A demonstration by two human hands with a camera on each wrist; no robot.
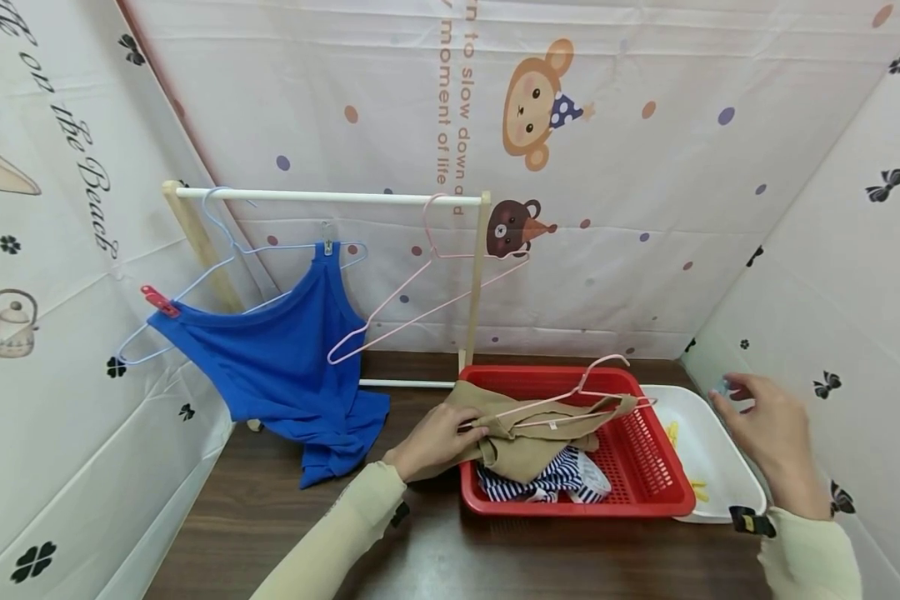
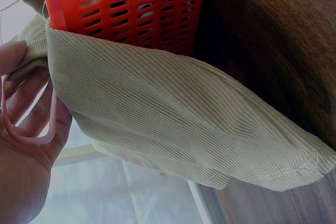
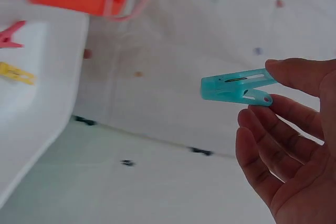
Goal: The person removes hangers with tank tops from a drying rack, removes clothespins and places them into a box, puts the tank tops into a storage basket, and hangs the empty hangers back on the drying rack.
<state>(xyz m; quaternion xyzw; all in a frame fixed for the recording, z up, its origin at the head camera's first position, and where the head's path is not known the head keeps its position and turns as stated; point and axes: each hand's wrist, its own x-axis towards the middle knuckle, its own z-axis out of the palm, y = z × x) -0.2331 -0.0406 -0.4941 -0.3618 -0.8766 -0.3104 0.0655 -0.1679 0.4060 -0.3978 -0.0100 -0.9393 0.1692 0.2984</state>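
My left hand (image 1: 435, 437) pinches the edge of a tan ribbed garment (image 2: 142, 87) together with one end of a pink hanger (image 2: 32, 140). In the head view the garment lies over the left side of a red basket (image 1: 585, 507), with the hanger's hook pointing up. Between the thumb and fingers of my right hand (image 1: 772, 433) is a teal clothespin (image 3: 236, 87), gripped by its handle ends. That hand is over the right edge of a white tray (image 1: 720, 450), where yellow clothespins (image 1: 699, 490) lie.
A blue tank top (image 1: 292, 350) hangs on a blue hanger from the rack's white rod (image 1: 307, 197), with a red clothespin (image 1: 159, 301) at one strap. Another pink hanger (image 1: 427, 225) hangs bare beside it. Striped cloth (image 1: 547, 479) lies in the basket.
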